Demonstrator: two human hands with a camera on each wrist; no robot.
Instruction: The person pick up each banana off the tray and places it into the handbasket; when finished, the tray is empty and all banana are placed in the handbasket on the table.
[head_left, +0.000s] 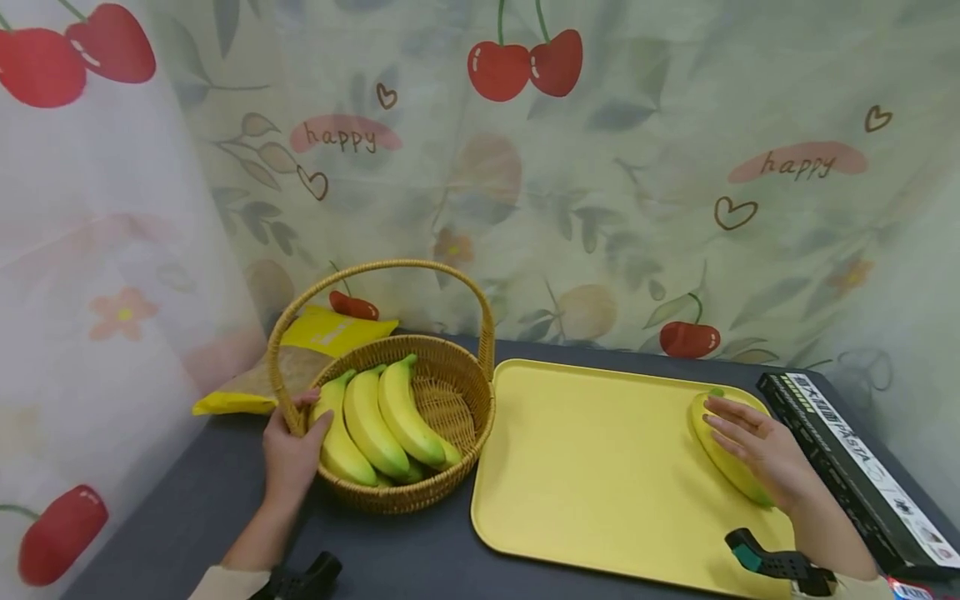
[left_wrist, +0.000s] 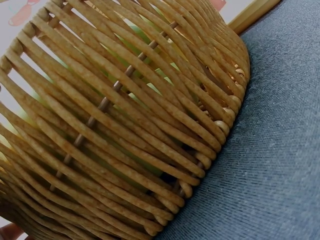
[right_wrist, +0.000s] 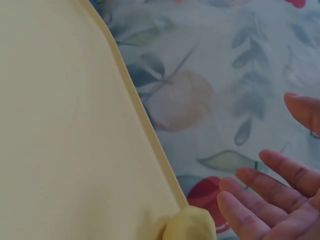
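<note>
My left hand [head_left: 291, 454] grips the wicker basket [head_left: 390, 500] at its left side, where the tall handle meets the rim. Several yellow-green bananas [head_left: 367, 425] lie together in the basket's left part. The left wrist view is filled by the woven basket wall [left_wrist: 115, 125], with greenish shapes showing through the gaps. Over the right side of a yellow tray [head_left: 585, 467], my right hand [head_left: 765, 458] hovers by a single banana [head_left: 716, 446], fingers extended. In the right wrist view this hand [right_wrist: 280, 200] is apart from the banana's end [right_wrist: 190, 225], thumb spread.
Behind the basket lies a yellow and brown packet [head_left: 330, 333]. A long black pasta box [head_left: 855, 475] stretches along the tray's right edge. The dark blue table [head_left: 405, 558] meets a printed curtain [head_left: 570, 200] at the back and sides.
</note>
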